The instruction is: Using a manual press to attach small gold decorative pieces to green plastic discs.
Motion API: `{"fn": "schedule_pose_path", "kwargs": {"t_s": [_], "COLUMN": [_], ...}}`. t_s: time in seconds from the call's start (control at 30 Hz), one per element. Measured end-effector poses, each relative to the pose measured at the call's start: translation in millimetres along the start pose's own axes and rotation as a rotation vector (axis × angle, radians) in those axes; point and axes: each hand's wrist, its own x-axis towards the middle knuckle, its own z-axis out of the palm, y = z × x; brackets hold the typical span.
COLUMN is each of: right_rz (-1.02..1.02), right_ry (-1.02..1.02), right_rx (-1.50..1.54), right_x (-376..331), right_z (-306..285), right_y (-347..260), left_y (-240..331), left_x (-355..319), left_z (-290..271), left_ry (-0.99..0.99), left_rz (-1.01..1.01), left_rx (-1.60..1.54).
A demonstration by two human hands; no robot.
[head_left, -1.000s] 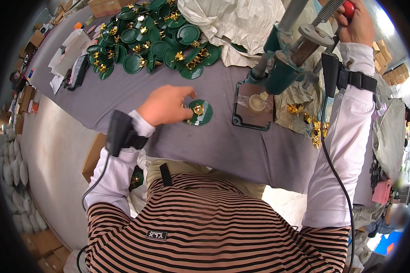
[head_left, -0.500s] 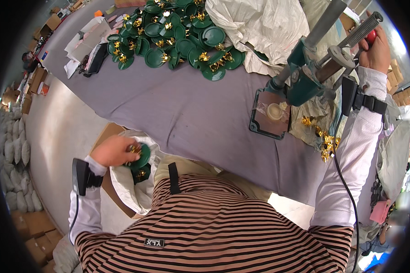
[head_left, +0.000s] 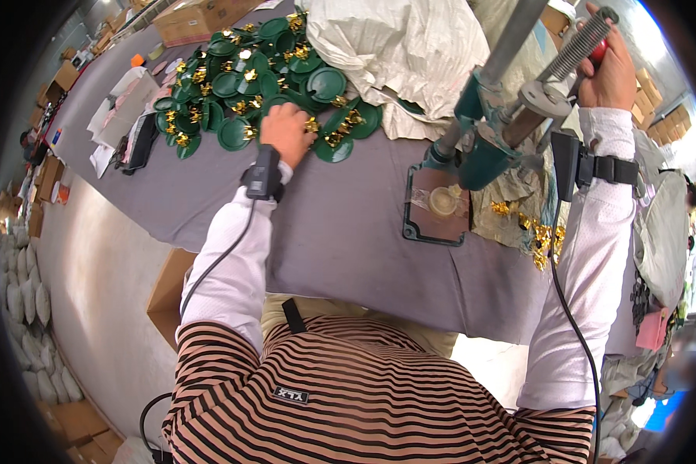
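Press (head_left: 483, 165): right hand (head_left: 611, 76) wrapped around red knob (head_left: 598, 52), upper right. Left hand (head_left: 287, 134) in green discs (head_left: 226, 84) left of press; can't tell if gripping.

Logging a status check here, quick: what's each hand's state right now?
Left hand: at the pile of green discs; whether its grip is closed on one cannot be told.
Right hand: closed around the red knob of the press.
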Motion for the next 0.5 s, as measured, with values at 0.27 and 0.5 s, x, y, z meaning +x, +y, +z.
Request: {"fn": "schedule_pose_path", "kwargs": {"t_s": [0.27,0.5], "right_rz": [-0.011,0.019], "right_ry": [-0.108,-0.124], "right_rx": [0.246,0.229], "right_x": [4.7,9.0], "right_z": [4.3,2.7], "right_y": [7.1,10.0], "left_y": [100.1,204.3], "left_x": [-63.1,-52.7], "left_z": [-33.8,13.1], "left_ry": [0.093,0.064], "left_rz": [0.034,0.150], "left_rx": [-0.859,-0.869]}}
